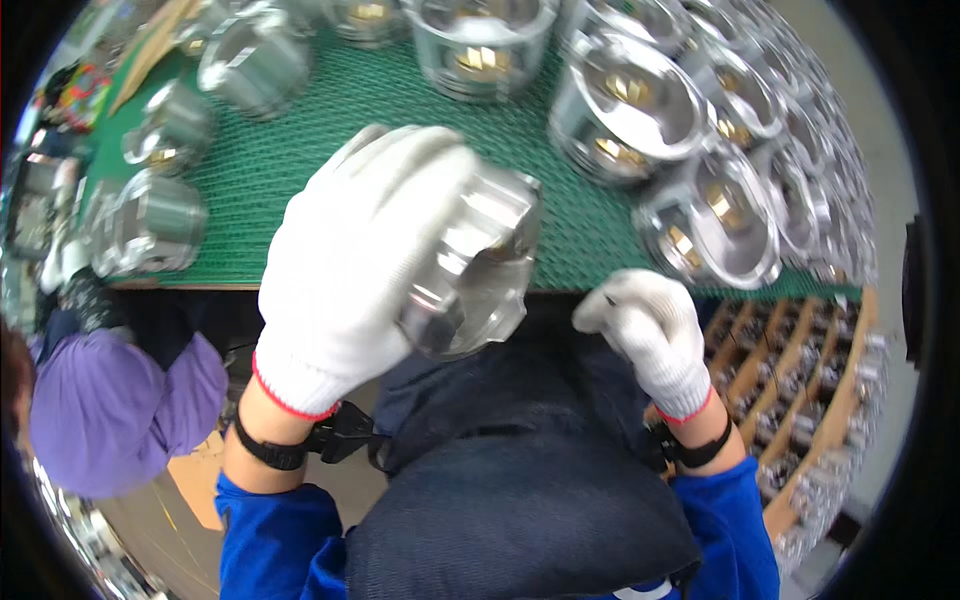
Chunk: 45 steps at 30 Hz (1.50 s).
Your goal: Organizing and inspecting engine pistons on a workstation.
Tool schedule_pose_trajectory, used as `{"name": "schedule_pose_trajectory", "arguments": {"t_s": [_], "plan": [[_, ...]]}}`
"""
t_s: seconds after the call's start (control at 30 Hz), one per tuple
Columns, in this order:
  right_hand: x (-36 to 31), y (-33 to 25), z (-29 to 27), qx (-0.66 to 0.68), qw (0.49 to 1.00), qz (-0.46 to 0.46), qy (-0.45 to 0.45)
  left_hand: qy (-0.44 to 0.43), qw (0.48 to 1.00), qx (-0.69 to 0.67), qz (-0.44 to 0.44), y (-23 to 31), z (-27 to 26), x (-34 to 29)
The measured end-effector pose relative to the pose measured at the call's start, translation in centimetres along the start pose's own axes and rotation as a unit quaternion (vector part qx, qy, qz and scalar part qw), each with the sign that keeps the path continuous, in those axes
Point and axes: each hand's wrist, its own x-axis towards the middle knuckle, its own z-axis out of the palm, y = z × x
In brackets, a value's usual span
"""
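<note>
My left hand (360, 240), in a white knit glove with a red cuff edge, is wrapped round a shiny metal piston (490, 255). The piston is tilted over the front edge of the green mat, its hollow side partly showing and somewhat blurred. To the right, my right hand (650, 330), gloved the same way, is closed with thumb and fingers pressed together just below the mat's edge. A tiny dark spot shows at its fingertips; I cannot make out what it is. Nearest to that hand on the mat lies a piston with brass-coloured bushings (715, 215).
The green textured mat (370, 95) carries several more pistons, crowded at the right (630, 110) and looser at the left (155, 220). Below right, a wooden rack (835, 410) holds many metal parts. At the left, a person in a purple head covering (100, 410) sits close by.
</note>
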Motion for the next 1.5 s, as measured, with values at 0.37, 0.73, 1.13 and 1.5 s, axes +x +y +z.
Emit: {"name": "schedule_pose_trajectory", "arguments": {"t_s": [0.37,0.73,1.13,1.5], "plan": [[1.5,-0.9,0.5,-0.021,0.998,-0.048,0.045,-0.092,0.993,0.079,0.005,4.2,2.1,3.0],[2.5,-0.6,-0.1,-0.297,0.928,-0.221,0.04,-0.224,0.972,0.062,-0.02,2.4,2.8,6.9],[1.9,-2.0,-0.4,-0.486,0.852,-0.194,-0.033,-0.318,0.943,0.081,-0.051,0.5,4.9,9.5],[1.1,-3.6,0.0,-0.516,0.841,-0.146,-0.068,-0.162,0.985,0.063,0.007,0.3,4.7,7.6]]}}
